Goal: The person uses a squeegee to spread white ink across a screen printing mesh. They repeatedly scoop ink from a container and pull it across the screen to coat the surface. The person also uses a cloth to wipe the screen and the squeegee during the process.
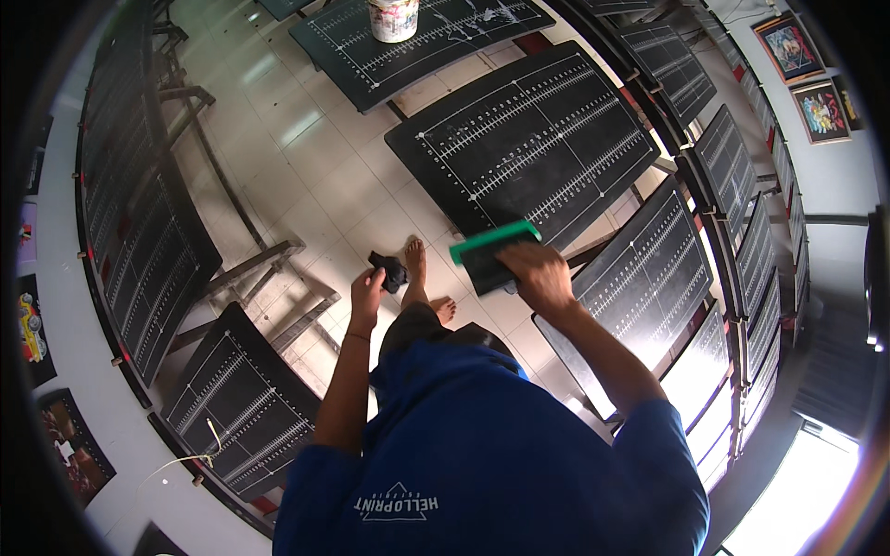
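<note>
My right hand (540, 276) grips a screen-printing squeegee (487, 263) with a dark body and a green blade along its far edge. It is held above the near corner of a black printing board (528, 139) marked with white ruler lines. Lower and to the left, my left hand (368, 289) is closed on a crumpled black cloth (390, 272), held over the tiled floor by my bare feet (416, 255). Whether the squeegee touches the board, I cannot tell.
A paint-smeared white bucket (394, 20) stands on the far board (343, 57). More marked boards line both sides, including one at right (640, 287) and one at lower left (246, 398). Between the rows runs a tiled aisle (306, 139), with brown frame legs (250, 264) jutting into it.
</note>
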A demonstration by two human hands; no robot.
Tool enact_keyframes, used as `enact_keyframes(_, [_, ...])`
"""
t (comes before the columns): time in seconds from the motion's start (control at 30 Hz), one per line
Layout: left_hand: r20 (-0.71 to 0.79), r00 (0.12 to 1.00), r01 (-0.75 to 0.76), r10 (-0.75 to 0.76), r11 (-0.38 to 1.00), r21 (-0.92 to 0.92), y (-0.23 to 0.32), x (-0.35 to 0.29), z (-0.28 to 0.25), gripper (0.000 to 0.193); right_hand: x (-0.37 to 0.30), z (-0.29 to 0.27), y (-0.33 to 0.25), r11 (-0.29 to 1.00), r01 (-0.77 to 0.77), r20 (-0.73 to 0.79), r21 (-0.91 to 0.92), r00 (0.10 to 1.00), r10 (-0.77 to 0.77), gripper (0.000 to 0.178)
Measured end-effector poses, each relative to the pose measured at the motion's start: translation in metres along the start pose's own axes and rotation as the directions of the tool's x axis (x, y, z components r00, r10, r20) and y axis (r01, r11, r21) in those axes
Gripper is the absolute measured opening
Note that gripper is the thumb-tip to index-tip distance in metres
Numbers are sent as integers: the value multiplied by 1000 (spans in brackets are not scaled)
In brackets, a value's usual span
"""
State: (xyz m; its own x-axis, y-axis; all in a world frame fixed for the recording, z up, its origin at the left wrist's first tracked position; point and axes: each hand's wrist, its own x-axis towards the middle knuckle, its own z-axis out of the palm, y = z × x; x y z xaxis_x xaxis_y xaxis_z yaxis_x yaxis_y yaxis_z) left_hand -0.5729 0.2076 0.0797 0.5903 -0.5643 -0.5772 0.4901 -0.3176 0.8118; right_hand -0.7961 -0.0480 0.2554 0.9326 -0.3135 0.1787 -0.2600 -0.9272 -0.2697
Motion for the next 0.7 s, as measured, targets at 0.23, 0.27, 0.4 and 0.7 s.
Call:
enact_keyframes(0.23, [-179, 964, -212, 199, 976, -52, 73, 104, 28, 28, -101, -77, -25, 928, -359, -104, 101, 924, 369, 36])
enact_keyframes(0.27, [-278, 935, -263, 220, 956, -127, 98, 108, 51, 27, -111, -82, -24, 899, -430, -185, 85, 880, 438, 40])
enact_keyframes(0.4, [-193, 916, -336, 351, 936, 105, 122, 169, 59, 28, -139, -91, -32, 636, -715, -227, 290, 594, 772, 40])
enact_keyframes(0.7, [-242, 845, -437, 477, 876, 202, 70, 69, 151, 29, -195, -59, -38, 377, -852, -107, 364, 364, 925, 43])
